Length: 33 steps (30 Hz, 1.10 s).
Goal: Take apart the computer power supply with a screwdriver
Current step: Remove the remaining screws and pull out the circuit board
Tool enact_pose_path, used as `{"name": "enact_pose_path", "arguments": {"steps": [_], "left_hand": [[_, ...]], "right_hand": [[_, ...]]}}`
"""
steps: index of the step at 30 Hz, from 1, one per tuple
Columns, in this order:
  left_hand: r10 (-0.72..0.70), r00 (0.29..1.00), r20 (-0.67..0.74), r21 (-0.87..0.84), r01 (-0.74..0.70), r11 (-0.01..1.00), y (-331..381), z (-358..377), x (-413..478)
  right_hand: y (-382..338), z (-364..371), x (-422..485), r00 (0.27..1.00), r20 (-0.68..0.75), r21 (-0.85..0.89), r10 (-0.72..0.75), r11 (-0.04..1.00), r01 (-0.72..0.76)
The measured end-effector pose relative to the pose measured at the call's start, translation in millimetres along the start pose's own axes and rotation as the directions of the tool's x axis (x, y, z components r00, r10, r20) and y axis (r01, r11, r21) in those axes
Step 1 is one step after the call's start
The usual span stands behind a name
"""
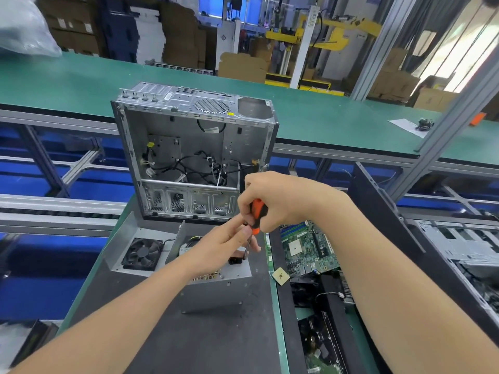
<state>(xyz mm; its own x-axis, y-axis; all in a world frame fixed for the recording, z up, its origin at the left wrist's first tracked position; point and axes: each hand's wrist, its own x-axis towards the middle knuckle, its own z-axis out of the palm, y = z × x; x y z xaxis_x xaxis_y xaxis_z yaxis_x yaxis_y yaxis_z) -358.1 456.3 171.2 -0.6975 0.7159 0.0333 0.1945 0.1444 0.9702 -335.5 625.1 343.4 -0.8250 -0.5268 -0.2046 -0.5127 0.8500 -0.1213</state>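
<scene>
Fan cover (141,253) lies off to the left on the dark mat (216,341), fan facing up, apart from the rest. Just beside it, mid-bench, sits the power supply (216,276): open-topped grey box, wiring showing inside, black socket on the near face. The gutted case (194,147) stands behind it. Board (307,247) and a loose chip (280,275) lie to the right. The screwdriver (256,215) stands nearly upright over the supply's right end, tip down by the socket; the screw itself is hidden behind fingers. Risks, as I judge them: nothing clamps the box, so downward push plus twist could skate it across the mat. If the tip sits shallow or tilted it may cam out, chew the screw head, or jab the left fingers lying right beside the shaft. A freed screw could drop into the open box among the parts, or roll off toward the board. Left hand (224,247): reaches over the box top, fingers mostly extended, thumb and forefinger closed lightly on the neck of the screwdriver where handle meets shaft, steadying it; other fingers lie behind the shaft. Whether the palm bears on the box I cannot tell. Right hand (272,201): above, fingers curled tight round the orange handle, a turning grip from the top.
</scene>
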Motion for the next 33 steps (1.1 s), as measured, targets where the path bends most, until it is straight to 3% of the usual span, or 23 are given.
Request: {"name": "enact_pose_path", "arguments": {"steps": [2,4,6,8,11,17,20,24,26,27,29,31,33], "left_hand": [[-0.009,1.0,-0.002,-0.004,0.009,1.0,-0.1,0.6,0.8],[-0.007,1.0,-0.014,-0.012,0.007,1.0,-0.9,0.9,1.6],[-0.003,1.0,-0.031,-0.027,0.002,1.0,-2.6,1.1,2.3],[0.001,0.999,-0.035,-0.034,-0.002,0.999,-4.2,1.4,2.8],[0.009,0.999,-0.035,-0.029,-0.01,1.0,-5.1,2.7,2.1],[0.007,1.0,-0.023,-0.04,-0.008,0.999,-4.8,-0.5,-4.8],[0.005,1.0,-0.02,-0.014,-0.005,1.0,0.2,0.2,-4.9],[-0.001,1.0,-0.029,0.012,0.001,1.0,3.7,1.2,-4.0],[-0.003,0.999,-0.034,0.005,0.004,1.0,4.3,1.8,-5.0],[-0.003,0.999,-0.042,0.002,0.003,1.0,5.2,2.3,-5.5],[-0.002,0.998,-0.055,-0.009,0.002,1.0,7.0,3.5,-6.6],[0.0,0.998,-0.059,-0.008,-0.001,1.0,8.0,4.6,-7.0],[0.0,0.998,-0.06,-0.005,0.0,1.0,7.1,4.6,-7.6]], "right_hand": [[-2.6,0.9,-3.8,1.0,-0.025,0.011,0.014,1.0,-0.013],[-9.2,6.2,-5.3,0.981,-0.182,-0.08,0.068,0.993,-0.084],[-18.2,16.3,-1.6,0.885,-0.43,-0.242,0.179,0.921,-0.304],[-28.1,24.0,4.6,0.78,-0.527,-0.239,0.337,0.822,-0.517],[-28.0,27.7,11.2,0.76,-0.429,-0.099,0.489,0.81,-0.577],[-11.7,3.6,-0.7,0.972,-0.145,0.117,0.184,0.979,-0.168],[-6.4,1.6,0.1,0.995,-0.083,0.029,0.048,0.999,-0.045],[-4.0,5.3,-1.9,0.995,-0.09,0.059,0.047,0.997,-0.042],[-6.0,7.4,-5.3,0.979,-0.173,0.021,0.109,0.994,-0.107],[-8.3,10.1,-5.1,0.947,-0.265,-0.06,0.184,0.977,-0.206],[-16.9,16.1,-0.3,0.82,-0.459,-0.238,0.342,0.842,-0.484],[-27.2,21.6,7.1,0.742,-0.487,-0.218,0.461,0.758,-0.614],[-26.8,25.3,11.7,0.749,-0.414,-0.117,0.517,0.786,-0.607]]}}
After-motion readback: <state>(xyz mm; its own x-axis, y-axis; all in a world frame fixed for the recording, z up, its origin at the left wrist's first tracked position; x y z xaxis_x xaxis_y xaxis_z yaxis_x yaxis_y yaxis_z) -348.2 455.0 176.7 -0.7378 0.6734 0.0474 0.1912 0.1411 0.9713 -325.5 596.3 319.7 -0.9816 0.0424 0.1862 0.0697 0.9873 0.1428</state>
